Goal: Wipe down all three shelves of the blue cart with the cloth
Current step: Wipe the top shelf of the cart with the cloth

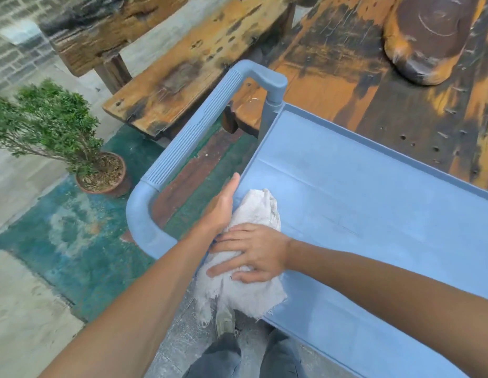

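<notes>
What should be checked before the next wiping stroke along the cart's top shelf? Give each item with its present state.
1. Cloth lies on the top shelf: ok, though part of it hangs over the near rim.
2. Right hand presses flat on the cloth with spread fingers: ok.
3. Left hand steadies the cloth, fingers straight, beside the shelf's end rim: ok.
4. Shelf surface ahead of the cloth free of objects: ok, in the part that shows.
5. Handle out of the stroke's path: ok.
6. Two lower shelves in view and their state: cannot tell, they are hidden beneath the top one.
</notes>
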A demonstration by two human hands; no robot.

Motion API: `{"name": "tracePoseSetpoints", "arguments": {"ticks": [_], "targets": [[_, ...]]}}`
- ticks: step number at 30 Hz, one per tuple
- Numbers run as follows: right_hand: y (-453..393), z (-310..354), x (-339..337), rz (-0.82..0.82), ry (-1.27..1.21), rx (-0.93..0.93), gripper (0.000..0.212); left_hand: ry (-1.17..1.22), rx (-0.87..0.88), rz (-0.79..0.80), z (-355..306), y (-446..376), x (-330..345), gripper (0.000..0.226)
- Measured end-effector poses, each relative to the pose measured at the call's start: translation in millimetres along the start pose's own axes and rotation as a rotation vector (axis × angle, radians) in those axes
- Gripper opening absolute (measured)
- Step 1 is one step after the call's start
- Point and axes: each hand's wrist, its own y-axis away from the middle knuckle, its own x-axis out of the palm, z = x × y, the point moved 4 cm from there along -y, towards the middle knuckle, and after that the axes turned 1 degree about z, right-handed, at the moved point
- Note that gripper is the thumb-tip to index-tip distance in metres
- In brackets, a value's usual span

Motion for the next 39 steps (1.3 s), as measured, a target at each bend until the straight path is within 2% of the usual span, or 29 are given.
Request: {"name": "tracePoseSetpoints", "arguments": {"ticks": [2,5,9,13,15,19,20,22,23,24,26,28,29,31,34,35,37,39], "targets": [[0.7,-13.5,-0.9,-0.035,0.025,0.112,0.046,0.035,-0.026,-0.005,-0.2,-1.1,1.3,0.110],[13.6,-47.6,-12.2,-0.085,0.073,0.298,0.040,0.229,-0.055,0.101,-2.8,-4.1,8.9,0.089],[44.1,-96.9,-30.4,-0.111,0.142,0.582,0.044,0.261,-0.026,0.166,-7.0,-3.6,10.4,0.079],[69.6,-160.9,-53.3,-0.130,0.198,1.015,0.048,0.064,-0.062,0.041,-0.3,0.9,3.4,0.106],[72.5,-172.9,-54.4,-0.094,0.215,1.064,0.049,-0.018,-0.041,0.020,1.2,2.6,0.3,0.117],[72.8,-184.4,-57.8,-0.095,0.251,1.090,0.049,-0.074,-0.054,0.025,1.1,6.2,0.0,0.121],[72.4,-189.6,-60.9,-0.107,0.260,1.134,0.050,-0.085,-0.043,0.021,-0.5,7.8,0.2,0.115],[70.8,-203.9,-66.0,-0.087,0.238,1.240,0.054,-0.145,0.000,0.028,-11.2,15.3,5.5,0.082],[68.0,-210.6,-67.7,-0.059,0.216,1.279,0.055,-0.247,0.041,0.020,-17.1,19.9,6.9,0.070],[63.3,-215.5,-69.3,-0.038,0.208,1.302,0.057,-0.416,0.088,-0.004,-20.7,21.7,6.6,0.069],[49.5,-217.0,-73.3,-0.016,0.266,1.262,0.057,-0.817,0.180,-0.091,-25.4,24.7,7.8,0.075],[37.3,-213.8,-81.3,-0.016,0.388,1.076,0.051,-1.111,0.289,-0.216,-30.0,24.5,16.0,0.077],[36.7,-211.8,-83.6,-0.037,0.425,0.957,0.048,-1.189,0.325,-0.274,-33.0,26.1,23.1,0.076],[51.7,-213.3,-80.6,-0.126,0.373,0.739,0.050,-1.194,0.402,-0.374,-45.3,24.1,45.2,0.069],[79.2,-225.9,-79.0,-0.201,0.140,0.610,0.058,-1.223,0.524,-0.349,-64.1,7.6,97.2,0.066],[79.1,-225.3,-77.4,-0.191,0.088,0.569,0.057,-1.209,0.462,-0.301,-65.9,1.8,107.7,0.068],[84.1,-224.5,-76.6,-0.169,0.036,0.478,0.053,-1.206,0.220,-0.220,-62.0,-14.4,130.0,0.075],[87.8,-225.2,-78.8,-0.121,0.031,0.439,0.052,-1.277,0.039,-0.208,-55.8,-20.5,142.9,0.083]]}}
